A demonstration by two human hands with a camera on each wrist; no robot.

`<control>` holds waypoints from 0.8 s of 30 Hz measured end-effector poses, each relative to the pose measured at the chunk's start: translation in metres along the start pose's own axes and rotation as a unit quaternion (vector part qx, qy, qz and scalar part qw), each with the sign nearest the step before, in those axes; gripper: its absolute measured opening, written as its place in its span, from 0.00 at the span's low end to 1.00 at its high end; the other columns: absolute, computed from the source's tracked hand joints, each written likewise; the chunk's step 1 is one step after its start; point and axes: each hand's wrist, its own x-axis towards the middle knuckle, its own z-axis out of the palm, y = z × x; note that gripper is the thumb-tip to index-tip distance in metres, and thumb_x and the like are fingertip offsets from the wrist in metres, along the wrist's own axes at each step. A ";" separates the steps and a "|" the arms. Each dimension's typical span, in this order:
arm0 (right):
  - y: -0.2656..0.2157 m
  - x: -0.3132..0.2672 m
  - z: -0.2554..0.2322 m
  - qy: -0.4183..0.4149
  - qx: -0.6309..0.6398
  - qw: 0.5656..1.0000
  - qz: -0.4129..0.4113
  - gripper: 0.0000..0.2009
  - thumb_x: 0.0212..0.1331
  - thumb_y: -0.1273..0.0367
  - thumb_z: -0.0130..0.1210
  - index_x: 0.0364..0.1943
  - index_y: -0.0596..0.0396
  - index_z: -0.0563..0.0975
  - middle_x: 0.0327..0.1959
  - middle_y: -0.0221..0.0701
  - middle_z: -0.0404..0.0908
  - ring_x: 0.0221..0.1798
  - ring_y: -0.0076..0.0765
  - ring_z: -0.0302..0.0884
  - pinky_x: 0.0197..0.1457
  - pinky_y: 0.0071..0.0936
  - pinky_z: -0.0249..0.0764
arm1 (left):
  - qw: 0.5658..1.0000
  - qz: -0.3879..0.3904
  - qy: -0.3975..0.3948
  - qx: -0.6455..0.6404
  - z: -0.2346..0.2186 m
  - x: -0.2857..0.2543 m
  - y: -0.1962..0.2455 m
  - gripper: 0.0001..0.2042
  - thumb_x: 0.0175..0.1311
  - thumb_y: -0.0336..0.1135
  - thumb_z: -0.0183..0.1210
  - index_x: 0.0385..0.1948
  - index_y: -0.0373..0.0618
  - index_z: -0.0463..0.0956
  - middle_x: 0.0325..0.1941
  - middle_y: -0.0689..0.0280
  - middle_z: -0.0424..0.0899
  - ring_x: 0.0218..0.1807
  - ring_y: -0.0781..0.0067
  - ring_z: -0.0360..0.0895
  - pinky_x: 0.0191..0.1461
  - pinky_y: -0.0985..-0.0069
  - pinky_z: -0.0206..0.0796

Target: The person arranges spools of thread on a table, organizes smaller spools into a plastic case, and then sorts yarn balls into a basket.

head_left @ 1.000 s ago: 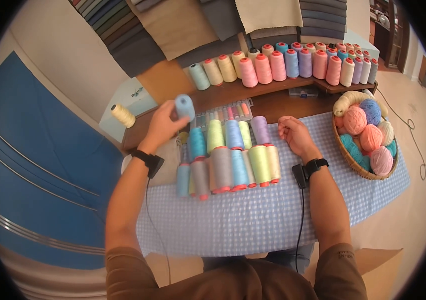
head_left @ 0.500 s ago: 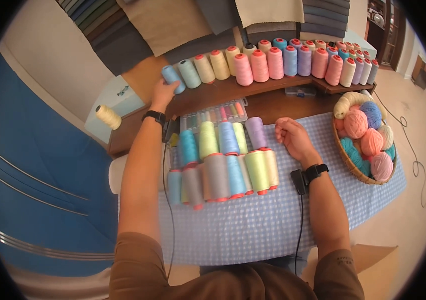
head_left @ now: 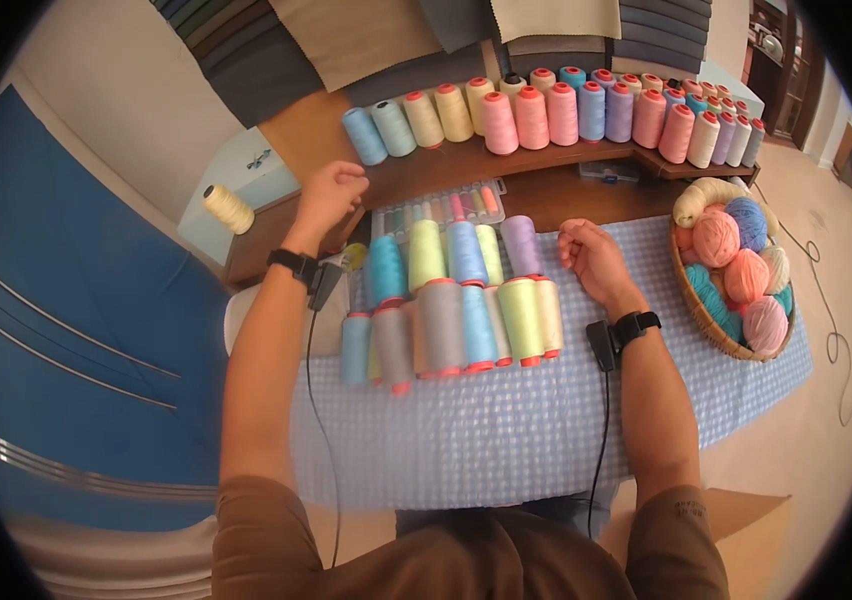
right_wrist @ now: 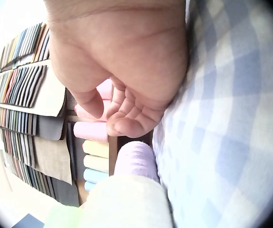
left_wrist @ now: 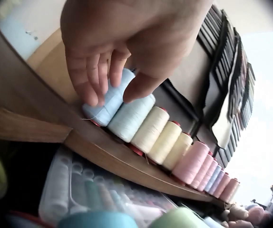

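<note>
Cream cone: at the far left, a cream cone (head_left: 228, 209) sits near the end of the wooden shelf (head_left: 571, 152), looking tilted in the head view.
My left hand: my left hand (head_left: 331, 205) hangs just in front of the shelf's left end, holding nothing; fingers loosely bent, with a moderate gap to my thumb.
Blue cone: the blue cone (head_left: 364, 137) stands upright at the left end of the shelf row, just beyond my left fingertips.
Shelf row: right of it come a pale aqua cone (head_left: 393, 128), cream and yellow ones, then pink cones (head_left: 500, 123), with blue and purple among those farther right.
Clear case: below the shelf lies a clear case (head_left: 500, 205) of small coloured spools.
Cones on the cloth: a teal cone (head_left: 386, 270), a purple cone (head_left: 520, 245), a large grey cone (head_left: 442, 325) and others stand grouped on the checked cloth (head_left: 466, 440).
My right hand: my right hand (head_left: 594, 258) is near the purple cone, over the cloth, fingers loosely curled around nothing, grip narrow.
Basket: at the far right, a wicker basket (head_left: 693, 306) holds balls of yarn (head_left: 716, 238).
</note>
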 end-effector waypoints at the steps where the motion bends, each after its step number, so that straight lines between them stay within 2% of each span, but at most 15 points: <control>1: 0.001 0.001 -0.002 -0.002 0.000 1.000 -0.002 0.04 0.69 0.71 0.55 0.43 0.56 0.78 0.32 0.28 0.80 0.33 0.25 0.75 0.39 0.25 0.71 | 0.999 -0.006 -0.019 0.043 0.000 -0.021 0.013 0.15 0.63 0.34 0.67 0.50 0.40 0.81 0.37 0.67 0.85 0.34 0.78 0.82 0.37 0.78 0.75; 3: 0.002 0.002 -0.003 -0.007 0.003 1.000 -0.004 0.04 0.69 0.71 0.55 0.43 0.56 0.77 0.32 0.28 0.80 0.33 0.25 0.75 0.39 0.25 0.71 | 0.990 -0.019 -0.058 0.128 0.004 -0.063 0.036 0.12 0.66 0.36 0.66 0.47 0.43 0.83 0.35 0.70 0.83 0.32 0.81 0.79 0.36 0.82 0.73; 4: 0.002 0.001 -0.003 -0.010 0.005 1.000 -0.003 0.04 0.69 0.71 0.55 0.43 0.56 0.77 0.32 0.28 0.80 0.33 0.25 0.75 0.39 0.25 0.71 | 0.982 0.040 -0.052 0.175 0.005 -0.076 0.034 0.12 0.64 0.34 0.66 0.46 0.42 0.83 0.32 0.71 0.82 0.30 0.82 0.78 0.36 0.82 0.72; 7: 0.001 -0.002 -0.002 -0.008 0.008 1.000 -0.004 0.05 0.70 0.70 0.55 0.43 0.56 0.77 0.32 0.28 0.80 0.33 0.25 0.75 0.39 0.25 0.71 | 0.974 0.121 -0.112 0.153 0.009 -0.117 0.051 0.13 0.61 0.29 0.63 0.48 0.42 0.83 0.39 0.67 0.83 0.32 0.82 0.79 0.35 0.80 0.72; 8: 0.000 -0.002 -0.001 -0.006 0.008 1.000 -0.005 0.05 0.71 0.70 0.55 0.43 0.56 0.77 0.32 0.27 0.80 0.33 0.25 0.75 0.39 0.25 0.71 | 0.963 0.169 -0.127 0.166 0.011 -0.133 0.063 0.15 0.60 0.26 0.62 0.49 0.44 0.83 0.44 0.66 0.82 0.35 0.80 0.80 0.38 0.78 0.73; 10: 0.000 0.000 -0.003 -0.010 0.006 1.000 -0.005 0.05 0.71 0.69 0.55 0.42 0.56 0.77 0.32 0.27 0.80 0.34 0.25 0.75 0.39 0.25 0.72 | 0.932 0.265 -0.155 0.192 0.020 -0.162 0.089 0.20 0.57 0.22 0.61 0.53 0.46 0.82 0.54 0.63 0.81 0.41 0.74 0.82 0.42 0.75 0.75; 13: 0.003 0.001 -0.006 -0.014 0.006 1.000 -0.004 0.06 0.72 0.68 0.56 0.43 0.56 0.77 0.32 0.27 0.80 0.34 0.25 0.76 0.39 0.25 0.72 | 0.843 0.395 -0.167 0.326 0.043 -0.190 0.096 0.27 0.52 0.17 0.59 0.57 0.51 0.80 0.65 0.61 0.74 0.53 0.63 0.79 0.53 0.67 0.75; 16: 0.003 0.002 -0.006 -0.014 0.007 1.000 -0.002 0.06 0.71 0.69 0.56 0.44 0.56 0.78 0.33 0.27 0.80 0.34 0.25 0.76 0.40 0.25 0.72 | 0.793 0.422 -0.216 0.382 0.055 -0.203 0.099 0.31 0.52 0.18 0.59 0.61 0.54 0.78 0.65 0.62 0.75 0.59 0.57 0.76 0.60 0.63 0.72; 19: 0.002 0.000 -0.006 -0.010 0.007 1.000 -0.001 0.06 0.71 0.69 0.56 0.44 0.56 0.78 0.33 0.27 0.80 0.34 0.25 0.76 0.40 0.25 0.72 | 0.799 0.405 -0.230 0.380 0.054 -0.194 0.098 0.30 0.49 0.22 0.63 0.60 0.52 0.78 0.64 0.63 0.75 0.59 0.55 0.76 0.58 0.62 0.74; 22: 0.002 0.000 -0.005 -0.005 0.005 1.000 -0.003 0.06 0.72 0.68 0.55 0.43 0.55 0.78 0.33 0.26 0.80 0.34 0.25 0.75 0.39 0.25 0.71 | 0.864 0.357 -0.203 0.292 0.045 -0.176 0.101 0.24 0.54 0.31 0.68 0.56 0.46 0.80 0.65 0.61 0.75 0.57 0.55 0.79 0.54 0.63 0.77; 24: 0.003 0.000 -0.004 -0.003 0.005 1.000 -0.001 0.06 0.72 0.68 0.55 0.43 0.55 0.78 0.33 0.26 0.79 0.34 0.25 0.75 0.39 0.25 0.70 | 0.914 0.309 -0.131 0.228 0.049 -0.157 0.111 0.22 0.55 0.36 0.70 0.53 0.44 0.81 0.59 0.60 0.80 0.54 0.59 0.82 0.52 0.67 0.77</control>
